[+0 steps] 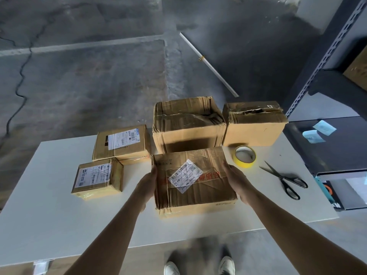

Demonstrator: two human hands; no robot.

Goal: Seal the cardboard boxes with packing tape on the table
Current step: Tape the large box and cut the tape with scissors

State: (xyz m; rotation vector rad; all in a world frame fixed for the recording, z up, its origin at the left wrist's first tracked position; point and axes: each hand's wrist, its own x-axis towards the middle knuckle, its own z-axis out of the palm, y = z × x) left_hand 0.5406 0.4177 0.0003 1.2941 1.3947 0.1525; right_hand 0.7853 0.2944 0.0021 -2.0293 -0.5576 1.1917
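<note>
— On the tabletop's near side, what is in frame?

— Me, with the near box [202, 193] held between both hands. My left hand [148, 180] clasps its left wall and my right hand [235, 175] its right wall, both up by the top edge. The fingers lower down are mostly hidden. Whether the box rests on the tabletop [49, 205] or hangs just above it, I cannot tell. Its cardboard is creased, a white label [185, 175] sits crooked on the lid, and a band of old red-lettered tape runs across under the label.

— How is this step done well?

— As I judge it, set the box down square to me, back from the tabletop's edge, and press the flaps level so the seam lies closed before any tape goes on. The walls look soft, so a light squeeze is enough. A hard one could bow the lid open.

— And the tools?

— The yellow tape roll [244, 157] lies just right of the box, with the black scissors [284, 178] beyond it. My right hand is probably the one to fetch them while the left pins the lid.

— The rest of the load?

— A large worn box [188, 124] stands close behind, and a torn-topped box [254, 126] is at its right. The flat labelled box [121, 142] and the small labelled box [97, 178] sit to the left.
</note>
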